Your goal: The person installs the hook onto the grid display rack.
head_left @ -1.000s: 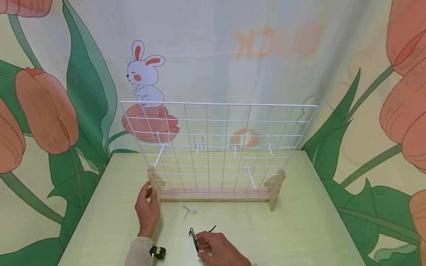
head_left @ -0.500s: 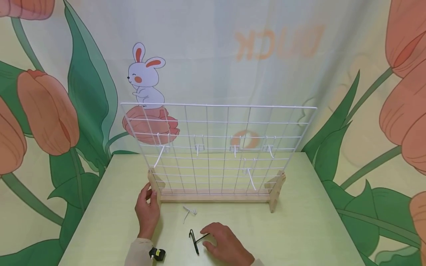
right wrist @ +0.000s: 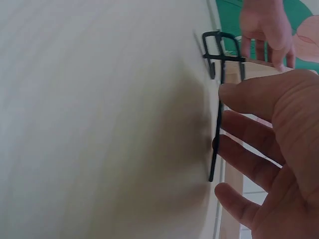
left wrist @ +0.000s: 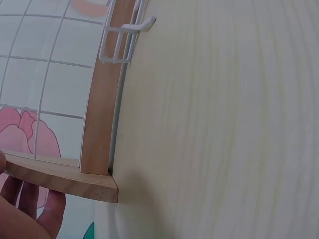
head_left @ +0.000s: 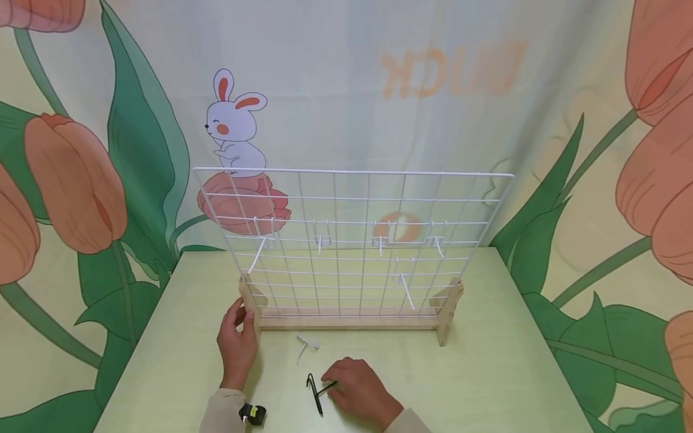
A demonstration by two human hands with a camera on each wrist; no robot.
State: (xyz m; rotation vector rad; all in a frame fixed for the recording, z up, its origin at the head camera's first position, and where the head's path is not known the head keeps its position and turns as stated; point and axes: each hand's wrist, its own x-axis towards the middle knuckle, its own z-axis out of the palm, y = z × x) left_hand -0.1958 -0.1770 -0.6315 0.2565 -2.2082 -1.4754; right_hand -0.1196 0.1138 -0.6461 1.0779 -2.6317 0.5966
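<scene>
My left hand (head_left: 237, 352) grips the left upright of a wooden stand (head_left: 349, 323), its thumb on one side and fingers on the other. In the left wrist view, the fingers (left wrist: 52, 211) curl under the wooden foot (left wrist: 65, 186). A white wire grid panel (head_left: 354, 246) stands in the stand. Near the table's front, my right hand (head_left: 361, 388) pinches the prong of a black wire display hook (head_left: 315, 396). The right wrist view shows the thumb and fingertips against that black rod (right wrist: 219, 117), with the hook's wire frame beyond the thumb.
A white hook (head_left: 306, 346) lies on the table (head_left: 520, 361) before the stand. Several white hooks hang on the grid, one of them a long prong (head_left: 408, 293) pointing forward. A printed curtain (head_left: 335, 90) hangs behind the table.
My right hand loosened from the black hook's frame, drew back to the right, and now pinches its prong. The hook stays nearly in place. My left hand keeps its grip on the stand.
</scene>
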